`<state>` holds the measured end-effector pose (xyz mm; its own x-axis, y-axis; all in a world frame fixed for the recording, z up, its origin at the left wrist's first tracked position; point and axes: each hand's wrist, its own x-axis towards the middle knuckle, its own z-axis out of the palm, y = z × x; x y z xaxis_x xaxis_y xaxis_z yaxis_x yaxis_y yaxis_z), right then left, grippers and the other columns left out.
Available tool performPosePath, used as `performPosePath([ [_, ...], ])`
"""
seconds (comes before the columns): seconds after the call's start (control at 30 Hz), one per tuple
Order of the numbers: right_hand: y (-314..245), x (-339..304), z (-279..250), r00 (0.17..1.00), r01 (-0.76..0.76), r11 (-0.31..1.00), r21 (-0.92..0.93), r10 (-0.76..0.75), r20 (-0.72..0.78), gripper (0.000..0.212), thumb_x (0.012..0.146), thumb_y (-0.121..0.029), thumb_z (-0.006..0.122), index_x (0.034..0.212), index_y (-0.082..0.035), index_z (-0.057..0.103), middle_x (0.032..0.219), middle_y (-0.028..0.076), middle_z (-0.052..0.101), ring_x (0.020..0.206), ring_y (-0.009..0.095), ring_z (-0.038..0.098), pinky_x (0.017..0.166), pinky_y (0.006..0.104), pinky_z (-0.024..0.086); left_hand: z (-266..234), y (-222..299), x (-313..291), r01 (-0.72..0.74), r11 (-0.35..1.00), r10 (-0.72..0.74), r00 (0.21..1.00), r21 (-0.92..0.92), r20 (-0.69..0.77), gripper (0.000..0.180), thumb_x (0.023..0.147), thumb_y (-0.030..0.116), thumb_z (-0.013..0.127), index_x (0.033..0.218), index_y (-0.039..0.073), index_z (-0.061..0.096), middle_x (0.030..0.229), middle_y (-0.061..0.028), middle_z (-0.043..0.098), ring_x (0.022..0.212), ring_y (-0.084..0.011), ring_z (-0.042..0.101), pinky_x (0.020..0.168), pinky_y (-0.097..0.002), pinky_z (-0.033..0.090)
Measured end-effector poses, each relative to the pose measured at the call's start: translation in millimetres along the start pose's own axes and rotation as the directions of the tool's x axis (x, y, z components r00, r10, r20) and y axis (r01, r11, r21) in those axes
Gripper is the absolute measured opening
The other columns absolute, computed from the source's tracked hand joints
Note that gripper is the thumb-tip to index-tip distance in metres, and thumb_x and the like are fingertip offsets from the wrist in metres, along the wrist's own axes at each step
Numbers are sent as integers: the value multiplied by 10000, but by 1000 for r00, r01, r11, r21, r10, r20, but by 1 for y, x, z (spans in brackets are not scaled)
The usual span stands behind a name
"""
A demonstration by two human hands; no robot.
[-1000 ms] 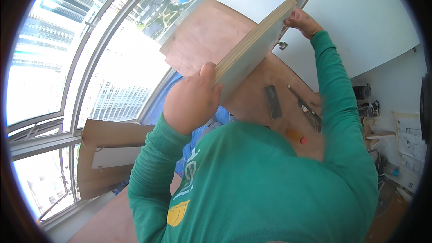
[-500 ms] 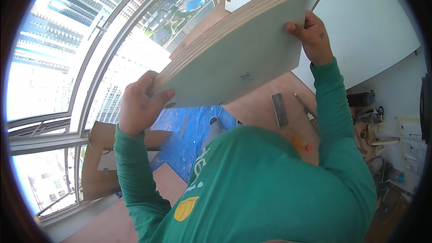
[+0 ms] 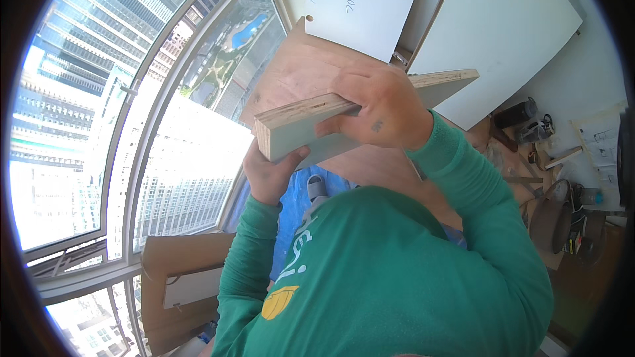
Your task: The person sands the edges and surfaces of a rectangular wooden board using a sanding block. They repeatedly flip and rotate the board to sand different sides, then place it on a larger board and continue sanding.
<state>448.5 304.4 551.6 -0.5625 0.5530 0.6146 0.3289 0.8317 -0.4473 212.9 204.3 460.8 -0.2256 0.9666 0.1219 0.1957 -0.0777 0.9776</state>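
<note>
I hold a thick plywood board (image 3: 297, 129) with a pale green face and a raw layered edge, up in front of my chest. My right hand (image 3: 374, 116) grips its top edge from above, fingers curled over the edge. My left hand (image 3: 268, 172) supports the board's near corner from below, thumb against the pale face. Both arms are in green sleeves. Behind the board lies a brown plywood sheet (image 3: 297, 73).
White panels (image 3: 364, 3) lean against the wall ahead, a larger white panel (image 3: 503, 33) to the right. Tall windows (image 3: 132, 125) fill the left. A blue tarp (image 3: 294, 201) covers the floor. Cardboard (image 3: 178, 271) lies lower left; tools and clutter (image 3: 562, 211) sit at right.
The board has swung from a broad, raised face-on position down to nearly edge-on. My right hand moved left and down onto its top edge; my left hand shifted right under the corner.
</note>
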Motion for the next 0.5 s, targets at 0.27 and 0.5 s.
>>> performPosePath([
  [0.27,-4,20,80,974,-156,977,-148,177,144,351,687,-293,929,819,-76,686,798,53,643,772,279,638,655,423,500,-31,-121,32,135,962,-99,983,-237,157,521,822,139,900,1257,-12,656,1162,-88,757,1058,-172,710,943,-353,574],
  [0.5,4,26,126,933,-285,940,-190,317,168,336,720,-311,880,802,-76,654,820,68,632,854,317,653,705,469,512,-42,-186,60,134,960,-76,969,-246,233,544,806,173,920,1241,-13,651,1156,-94,735,1050,-189,704,934,-356,575],
])
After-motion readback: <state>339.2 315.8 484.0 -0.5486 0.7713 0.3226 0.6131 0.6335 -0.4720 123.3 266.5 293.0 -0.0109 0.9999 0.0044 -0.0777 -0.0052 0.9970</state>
